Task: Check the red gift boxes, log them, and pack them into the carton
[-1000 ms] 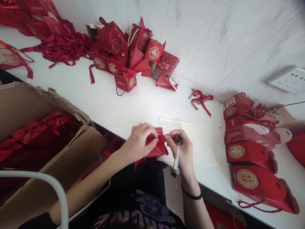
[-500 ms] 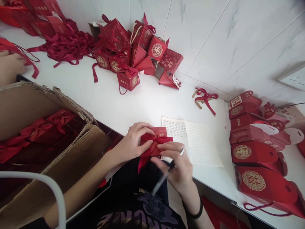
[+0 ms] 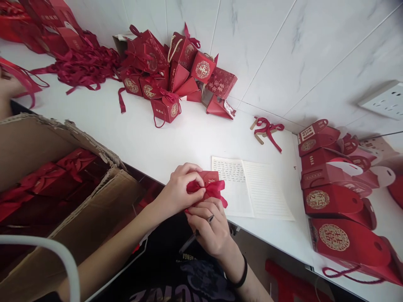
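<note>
A small red gift box [image 3: 210, 176] with gold print is held at the table's front edge, close to my body. On top of it sits a red ribbon bow [image 3: 215, 188]. My left hand [image 3: 179, 188] pinches the bow's knot and left loop between thumb and fingers. Below the bow, my right hand [image 3: 210, 226] curls against the near side of the box, its fingertips partly hidden. A pen [image 3: 188, 243] is tucked through the right hand's fingers, its end pointing down toward my shirt. The lower part of the box is covered by both hands.
An open notebook [image 3: 267, 191] with handwriting lies right of the box. Red boxes [image 3: 333, 237] line the right side; more boxes [image 3: 165, 110] and loose ribbons [image 3: 85, 67] lie at the back. A cardboard carton [image 3: 103, 201] holds bowed boxes at left. Another person's hand [image 3: 11, 86] holds ribbon.
My right hand has moved left and down from the bow's right tail to the box's near side, the pen still in it. The bow's right loop looks fuller. The view shifted slightly.
</note>
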`<state>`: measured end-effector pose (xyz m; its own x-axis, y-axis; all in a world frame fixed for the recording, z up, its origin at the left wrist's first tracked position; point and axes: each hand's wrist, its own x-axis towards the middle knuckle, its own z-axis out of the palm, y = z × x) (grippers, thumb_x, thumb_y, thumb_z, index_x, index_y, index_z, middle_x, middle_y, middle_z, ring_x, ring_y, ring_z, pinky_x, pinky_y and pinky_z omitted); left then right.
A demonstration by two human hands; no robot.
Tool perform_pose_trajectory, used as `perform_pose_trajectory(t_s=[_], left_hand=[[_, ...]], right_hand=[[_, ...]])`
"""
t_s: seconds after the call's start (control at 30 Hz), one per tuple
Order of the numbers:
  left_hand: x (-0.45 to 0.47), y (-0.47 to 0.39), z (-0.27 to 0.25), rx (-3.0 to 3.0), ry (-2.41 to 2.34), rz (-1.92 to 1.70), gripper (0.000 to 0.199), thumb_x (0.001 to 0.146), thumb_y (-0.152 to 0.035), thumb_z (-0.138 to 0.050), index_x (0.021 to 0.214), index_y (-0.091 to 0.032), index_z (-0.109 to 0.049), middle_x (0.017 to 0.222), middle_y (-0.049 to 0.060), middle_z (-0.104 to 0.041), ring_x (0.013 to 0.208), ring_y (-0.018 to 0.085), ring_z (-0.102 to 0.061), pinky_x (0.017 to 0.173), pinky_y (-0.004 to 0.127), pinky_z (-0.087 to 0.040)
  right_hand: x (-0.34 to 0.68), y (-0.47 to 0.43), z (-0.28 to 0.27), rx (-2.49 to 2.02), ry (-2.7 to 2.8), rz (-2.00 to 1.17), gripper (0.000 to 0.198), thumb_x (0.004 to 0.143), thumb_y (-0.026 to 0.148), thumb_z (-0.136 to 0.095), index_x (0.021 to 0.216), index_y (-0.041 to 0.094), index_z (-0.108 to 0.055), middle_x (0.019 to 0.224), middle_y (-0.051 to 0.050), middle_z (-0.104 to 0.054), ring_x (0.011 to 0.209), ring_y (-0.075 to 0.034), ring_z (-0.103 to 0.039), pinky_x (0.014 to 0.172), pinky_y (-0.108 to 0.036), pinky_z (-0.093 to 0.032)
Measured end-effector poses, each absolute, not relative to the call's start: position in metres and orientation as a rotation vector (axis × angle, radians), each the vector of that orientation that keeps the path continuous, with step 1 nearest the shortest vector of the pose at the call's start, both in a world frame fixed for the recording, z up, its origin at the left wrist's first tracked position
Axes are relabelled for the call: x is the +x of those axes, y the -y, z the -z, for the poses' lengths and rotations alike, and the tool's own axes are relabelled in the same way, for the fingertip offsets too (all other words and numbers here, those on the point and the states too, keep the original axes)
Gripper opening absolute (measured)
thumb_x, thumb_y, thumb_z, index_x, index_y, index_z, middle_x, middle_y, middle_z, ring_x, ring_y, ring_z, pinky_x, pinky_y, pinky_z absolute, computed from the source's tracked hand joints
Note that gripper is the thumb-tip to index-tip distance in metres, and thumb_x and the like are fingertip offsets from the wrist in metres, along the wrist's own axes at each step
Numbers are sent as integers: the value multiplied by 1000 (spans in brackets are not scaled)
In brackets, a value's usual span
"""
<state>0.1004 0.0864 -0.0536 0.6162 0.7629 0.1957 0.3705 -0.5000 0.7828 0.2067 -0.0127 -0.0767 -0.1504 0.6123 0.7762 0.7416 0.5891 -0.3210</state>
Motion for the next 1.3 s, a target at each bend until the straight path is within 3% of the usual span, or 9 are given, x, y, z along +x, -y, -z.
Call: perform_pose_trajectory(t_s=[0.27,0.53,0.67,0.73,0.8,0.87,1.0,1.17,1.3], left_hand=[[101,-86,56,2092,-923,-696,4,73,-19,-61,69,-20,-62,110,1,-57,107,20,-52,99,40,-42],[101,-88,53,2077,-917,-640,9,75,-25,-59,70,-21,-64,112,2,-56,109,22,-51,101,44,-40],[100,-89,54,2097,-907,-630,7,75,-25,-60,71,-20,-62,112,3,-55,111,22,-49,102,46,-38],[100,-90,55,2112,-878,-618,6,76,-26,-61,73,-21,-62,112,3,-53,112,22,-48,102,46,-37],[99,-90,56,2116,-852,-610,7,76,-28,-61,75,-21,-62,113,3,-52,112,22,-48,102,47,-37],[99,-91,57,2110,-850,-605,7,77,-28,-61,76,-21,-61,113,3,-52,112,22,-48,102,48,-36],[99,-91,57,2110,-848,-606,7,77,-27,-60,75,-20,-61,113,4,-52,110,22,-49,101,49,-37],[99,-92,57,2124,-847,-587,9,79,-29,-59,74,-21,-61,114,3,-52,112,22,-48,101,48,-37],[96,-94,55,2043,-788,-602,12,78,-32,-60,84,-22,-60,115,4,-52,113,22,-49,101,45,-38]], right_hand=[[203,9,80,-1035,1797,215,22,83,1,-57,74,20,-51,77,-1,-64,67,-14,-56,61,-31,-49],[187,14,83,-1026,1803,72,22,82,0,-58,74,20,-53,81,-2,-66,70,-15,-60,64,-31,-52],[208,19,76,-1002,1763,20,8,87,19,-62,89,20,-54,88,-6,-67,89,-22,-62,77,-37,-53],[228,22,72,-1163,1616,58,17,87,31,-63,96,21,-52,101,-10,-64,99,-25,-59,80,-42,-51],[248,24,69,-1451,1416,22,20,87,37,-62,96,22,-52,102,-10,-63,94,-25,-59,74,-40,-51],[260,25,68,-1678,1278,-179,19,87,39,-60,87,22,-53,85,-5,-63,77,-21,-59,63,-33,-49],[264,28,67,-1661,1141,-606,26,84,41,-62,72,21,-49,64,1,-52,57,-14,-49,52,-25,-41],[268,34,61,-1633,1151,-854,29,82,42,-62,71,20,-48,60,2,-50,53,-13,-44,49,-24,-37],[276,23,49,-1651,1196,-641,24,83,44,-62,82,20,-55,79,-3,-60,69,-17,-53,62,-28,-42]])
